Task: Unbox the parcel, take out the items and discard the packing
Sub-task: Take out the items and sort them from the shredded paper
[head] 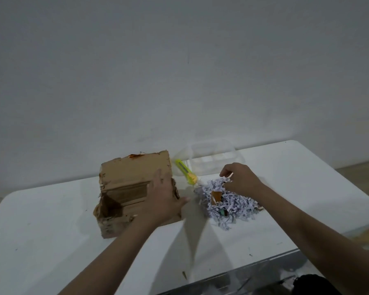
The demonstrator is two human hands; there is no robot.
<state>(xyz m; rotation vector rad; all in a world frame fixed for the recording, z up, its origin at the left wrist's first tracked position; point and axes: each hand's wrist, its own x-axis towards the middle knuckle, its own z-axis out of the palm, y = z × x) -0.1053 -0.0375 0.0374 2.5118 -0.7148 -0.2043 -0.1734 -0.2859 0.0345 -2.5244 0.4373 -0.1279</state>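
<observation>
A worn cardboard box point(124, 188) lies open on the white table point(51, 220), its dark inside facing me and its flap up. My left hand point(164, 199) lies flat against the box's right side, fingers straight. To the right is a heap of shredded white paper point(232, 207) with an orange item point(216, 196) and a small green piece point(223, 212) partly buried in it. My right hand point(241, 179) hovers over the heap's far edge, its curled fingers pinching shreds.
A yellow-green utility knife point(185, 171) lies between the box and the heap. Behind it stands a clear plastic container point(213, 158) by the wall. The table's right front edge runs close to the heap, with a metal frame point(254, 271) below.
</observation>
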